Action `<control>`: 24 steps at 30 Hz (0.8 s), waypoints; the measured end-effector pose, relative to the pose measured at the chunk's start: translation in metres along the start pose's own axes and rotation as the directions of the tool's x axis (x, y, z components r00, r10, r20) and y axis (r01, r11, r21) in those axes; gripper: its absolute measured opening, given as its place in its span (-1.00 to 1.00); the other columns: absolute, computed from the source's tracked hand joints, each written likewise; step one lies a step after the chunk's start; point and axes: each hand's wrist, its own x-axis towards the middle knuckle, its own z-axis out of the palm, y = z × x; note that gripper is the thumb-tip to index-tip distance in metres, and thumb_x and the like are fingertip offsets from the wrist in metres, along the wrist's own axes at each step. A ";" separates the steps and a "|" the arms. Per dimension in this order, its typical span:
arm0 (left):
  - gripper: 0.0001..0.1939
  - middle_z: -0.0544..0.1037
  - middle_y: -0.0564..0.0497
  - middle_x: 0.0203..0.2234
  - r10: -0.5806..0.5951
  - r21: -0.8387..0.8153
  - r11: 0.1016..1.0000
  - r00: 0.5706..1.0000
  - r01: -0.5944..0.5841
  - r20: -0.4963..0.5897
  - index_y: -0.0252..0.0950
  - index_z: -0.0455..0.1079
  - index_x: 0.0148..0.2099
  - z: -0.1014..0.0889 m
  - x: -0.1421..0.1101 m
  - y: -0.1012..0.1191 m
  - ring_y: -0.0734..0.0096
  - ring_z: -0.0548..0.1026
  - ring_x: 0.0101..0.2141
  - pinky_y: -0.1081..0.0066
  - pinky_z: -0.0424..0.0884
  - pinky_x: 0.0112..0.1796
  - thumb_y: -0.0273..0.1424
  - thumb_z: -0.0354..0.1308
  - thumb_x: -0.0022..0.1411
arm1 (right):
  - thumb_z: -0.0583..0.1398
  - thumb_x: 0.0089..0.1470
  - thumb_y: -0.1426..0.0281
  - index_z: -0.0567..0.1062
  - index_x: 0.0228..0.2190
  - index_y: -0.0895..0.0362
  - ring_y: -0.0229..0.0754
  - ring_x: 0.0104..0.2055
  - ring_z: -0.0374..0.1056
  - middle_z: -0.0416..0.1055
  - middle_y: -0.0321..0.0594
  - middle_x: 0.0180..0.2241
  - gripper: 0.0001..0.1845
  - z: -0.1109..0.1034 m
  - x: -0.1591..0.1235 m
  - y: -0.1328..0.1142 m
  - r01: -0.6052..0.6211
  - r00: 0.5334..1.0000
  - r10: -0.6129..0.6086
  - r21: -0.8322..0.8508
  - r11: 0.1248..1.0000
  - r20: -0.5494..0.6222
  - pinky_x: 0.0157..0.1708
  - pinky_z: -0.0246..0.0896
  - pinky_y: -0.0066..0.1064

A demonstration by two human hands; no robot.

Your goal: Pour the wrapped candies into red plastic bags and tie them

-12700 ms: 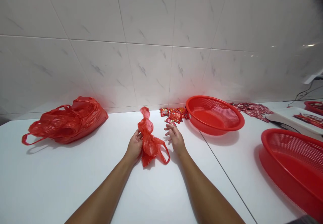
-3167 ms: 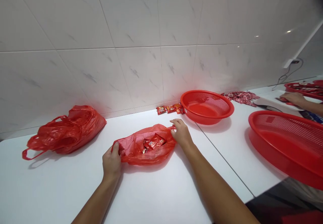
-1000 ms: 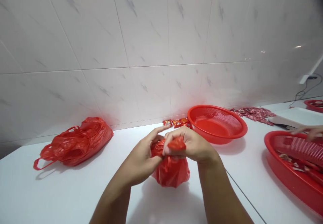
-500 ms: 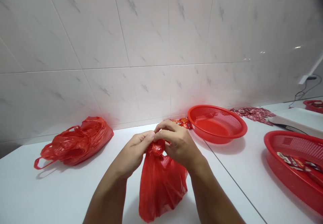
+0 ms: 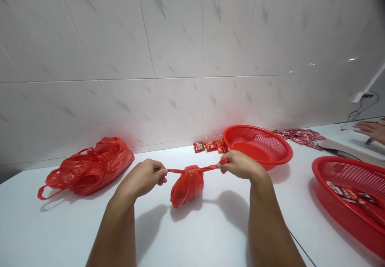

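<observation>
A thin, glossy red plastic carrier bag point(image 5: 186, 187) sits gathered into a tight, rounded bundle, its wrinkled body bulging and tilted down toward the left, with whatever is inside hidden by the opaque film. Its two handles point(image 5: 207, 168) twist into narrow strips that run out level from the knotted top to either side, pulled taut between the left hand point(image 5: 142, 177), which pinches one end, and the right hand point(image 5: 240, 165), which closes on the other, a small red tip poking out past its fingers. The bundle hangs at or just above the white counter point(image 5: 207, 239), too close to tell whether they touch
</observation>
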 end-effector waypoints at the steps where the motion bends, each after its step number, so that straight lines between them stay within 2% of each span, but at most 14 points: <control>1: -0.73 0.72 0.00 -0.28 0.036 -0.013 0.999 0.998 -0.036 -0.048 -0.17 0.61 -0.30 0.000 -0.004 0.006 0.16 0.65 -0.22 0.37 0.41 -0.33 -0.19 0.14 0.29 | 0.25 0.21 0.25 0.61 -0.45 0.11 -0.14 -0.33 0.49 0.58 -0.19 -0.37 -0.74 -0.001 -0.004 -0.003 0.035 0.999 -0.035 0.067 0.997 0.012 -0.45 0.25 -0.41; 3: -0.69 0.72 0.02 -0.26 0.113 -0.072 0.990 0.983 -0.124 -0.146 -0.14 0.62 -0.26 0.003 -0.013 0.021 0.17 0.64 -0.19 0.37 0.41 -0.30 -0.11 0.13 0.33 | 0.25 0.25 0.19 0.59 -0.37 0.10 -0.06 -0.16 0.54 0.60 -0.13 -0.27 -0.73 0.001 -0.011 -0.015 0.137 0.985 -0.157 0.240 0.961 0.065 -0.42 0.36 -0.42; 6: -0.65 0.70 0.04 -0.26 0.268 -0.202 0.927 0.935 -0.316 -0.232 -0.13 0.62 -0.24 0.016 -0.025 0.045 0.21 0.62 -0.15 0.37 0.43 -0.19 -0.04 0.15 0.37 | 0.25 0.28 0.11 0.51 -0.38 0.08 0.00 0.02 0.51 0.59 -0.11 -0.24 -0.68 0.010 -0.019 -0.037 0.237 0.925 -0.332 0.401 0.885 0.185 -0.39 0.43 -0.43; 8: -0.65 0.68 0.04 -0.26 0.359 -0.253 0.869 0.894 -0.425 -0.269 -0.15 0.60 -0.26 0.026 -0.030 0.055 0.24 0.60 -0.17 0.36 0.44 -0.15 -0.04 0.16 0.39 | 0.24 0.30 0.15 0.45 -0.41 0.08 -0.06 -0.07 0.54 0.57 -0.19 -0.27 -0.68 0.019 -0.020 -0.050 0.256 0.877 -0.401 0.448 0.856 0.266 -0.32 0.45 -0.41; 10: -0.68 0.65 0.01 -0.21 0.410 -0.321 0.814 0.871 -0.483 -0.272 -0.16 0.57 -0.19 0.034 -0.034 0.060 0.25 0.58 -0.16 0.35 0.45 -0.14 -0.05 0.15 0.42 | 0.21 0.32 0.23 0.40 -0.43 0.09 -0.16 -0.22 0.54 0.53 -0.27 -0.31 -0.70 0.026 -0.019 -0.059 0.270 0.844 -0.438 0.460 0.846 0.309 -0.24 0.45 -0.39; 12: -0.68 0.61 -0.03 -0.05 0.452 -0.452 0.742 0.867 -0.495 -0.208 -0.09 0.49 0.07 0.039 -0.038 0.061 0.22 0.57 -0.06 0.32 0.49 -0.09 -0.07 0.14 0.43 | 0.18 0.32 0.31 0.36 -0.45 0.09 -0.22 -0.31 0.50 0.48 -0.32 -0.38 -0.72 0.030 -0.018 -0.064 0.330 0.837 -0.470 0.427 0.842 0.281 -0.25 0.40 -0.39; 13: -0.58 0.57 -0.06 0.06 0.480 -0.524 0.702 0.864 -0.483 -0.154 -0.03 0.38 0.24 0.040 -0.041 0.061 0.19 0.56 0.00 0.29 0.51 -0.05 -0.08 0.17 0.41 | 0.16 0.32 0.34 0.34 -0.46 0.09 -0.24 -0.35 0.46 0.45 -0.34 -0.41 -0.72 0.030 -0.018 -0.066 0.367 0.841 -0.486 0.409 0.835 0.238 -0.29 0.36 -0.41; 14: -0.38 0.52 -0.07 0.14 0.504 -0.579 0.674 0.859 -0.458 -0.093 0.03 0.20 0.39 0.040 -0.044 0.061 0.17 0.56 0.02 0.26 0.53 -0.04 -0.10 0.24 0.36 | 0.16 0.32 0.35 0.32 -0.47 0.09 -0.25 -0.38 0.40 0.41 -0.35 -0.44 -0.71 0.029 -0.018 -0.067 0.403 0.843 -0.505 0.403 0.822 0.188 -0.34 0.30 -0.42; 16: 0.06 0.49 -0.08 0.17 0.505 -0.617 0.687 0.863 -0.385 0.024 0.13 -0.17 0.53 0.041 -0.050 0.063 0.14 0.58 -0.01 0.23 0.56 -0.05 -0.20 0.41 0.19 | 0.15 0.32 0.36 0.26 -0.50 0.09 -0.29 -0.44 0.25 0.29 -0.37 -0.49 -0.67 0.025 -0.021 -0.068 0.459 0.835 -0.543 0.433 0.776 0.088 -0.41 0.17 -0.44; 17: 0.19 0.52 -0.07 0.13 0.481 -0.602 0.720 0.874 -0.345 0.073 0.13 -0.27 0.54 0.042 -0.052 0.066 0.14 0.60 -0.06 0.23 0.57 -0.09 -0.26 0.45 0.12 | 0.15 0.33 0.34 0.23 -0.51 0.09 -0.30 -0.46 0.18 0.23 -0.38 -0.51 -0.64 0.023 -0.023 -0.069 0.483 0.827 -0.561 0.459 0.746 0.041 -0.44 0.11 -0.44; 18: 0.21 0.56 -0.05 0.05 0.451 -0.577 0.754 0.886 -0.314 0.106 0.11 -0.27 0.55 0.044 -0.055 0.069 0.14 0.61 -0.10 0.25 0.57 -0.13 -0.30 0.46 0.10 | 0.16 0.33 0.33 0.21 -0.52 0.09 -0.31 -0.47 0.12 0.18 -0.39 -0.52 -0.62 0.021 -0.026 -0.069 0.508 0.815 -0.580 0.480 0.715 0.002 -0.45 0.06 -0.44; 20: -0.01 0.59 -0.04 -0.06 0.429 -0.534 0.791 0.893 -0.299 0.135 -0.01 -0.03 0.51 0.051 -0.058 0.078 0.12 0.60 -0.11 0.25 0.56 -0.13 -0.33 0.38 0.17 | 0.17 0.34 0.30 0.18 -0.53 0.09 -0.32 -0.48 0.05 0.10 -0.41 -0.53 -0.58 0.017 -0.030 -0.069 0.544 0.799 -0.599 0.488 0.683 -0.053 -0.47 -0.02 -0.42; 22: -0.37 0.59 -0.07 -0.07 0.466 -0.527 0.777 0.878 -0.345 0.112 -0.13 0.28 0.35 0.061 -0.059 0.087 0.09 0.57 -0.05 0.23 0.53 -0.06 -0.32 0.27 0.26 | 0.20 0.31 0.30 0.15 -0.55 0.08 -0.33 -0.50 0.00 0.05 -0.42 -0.55 -0.55 0.013 -0.034 -0.068 0.551 0.798 -0.599 0.484 0.680 -0.068 -0.48 -0.06 -0.42; 24: -0.63 0.58 -0.07 -0.05 0.485 -0.544 0.758 0.868 -0.361 0.101 -0.19 0.43 0.15 0.075 -0.062 0.096 0.10 0.54 -0.02 0.22 0.49 -0.02 -0.34 0.18 0.31 | 0.23 0.27 0.34 0.17 -0.56 0.09 -0.33 -0.51 0.00 0.05 -0.43 -0.56 -0.57 0.010 -0.037 -0.064 0.546 0.794 -0.606 0.505 0.668 -0.056 -0.49 -0.06 -0.42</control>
